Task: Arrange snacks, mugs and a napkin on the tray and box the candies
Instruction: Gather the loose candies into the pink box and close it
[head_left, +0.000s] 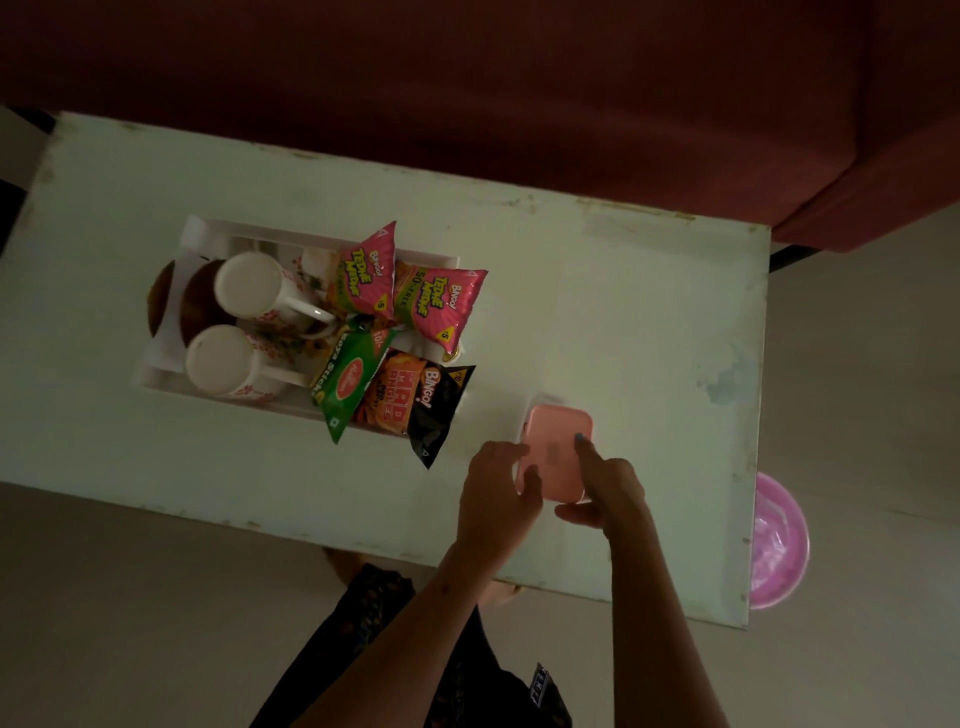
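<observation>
A closed pink box (558, 441) lies on the white table (623, 312) near its front edge. My left hand (498, 488) grips the box's left side, thumb on the lid. My right hand (605, 488) holds its right side, forefinger pressed on top. To the left stands a white tray (208, 234) carrying two floral mugs (249, 288) (223, 364), two pink Bingo packets (363, 275) (439, 301), a green packet (348, 379) and a black-orange Bingo packet (415, 405). Brown round items (197, 301) sit at the tray's left end. The box's contents are hidden.
A dark red sofa (519, 78) runs along the table's far side. A pink bowl-like tub (779, 540) sits on the floor past the table's right edge. My dark patterned clothing (374, 613) shows below the front edge.
</observation>
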